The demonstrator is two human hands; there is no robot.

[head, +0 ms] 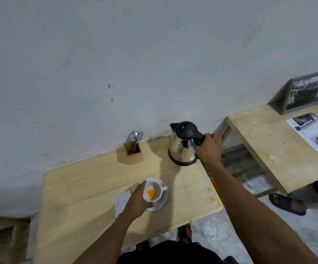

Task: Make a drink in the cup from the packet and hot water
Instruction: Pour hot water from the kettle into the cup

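A white cup with orange powder at its bottom stands on a white saucer near the middle of the wooden table. My left hand wraps the cup's left side. At the table's far right corner stands a steel kettle with a black lid and base. My right hand grips its black handle. The kettle stands upright on the table. No packet shows in this view.
A wooden holder with spoons and forks stands by the wall, left of the kettle. A pale napkin lies under my left wrist. A second table to the right carries a framed picture and a magazine. Another person's sandalled foot is beside it.
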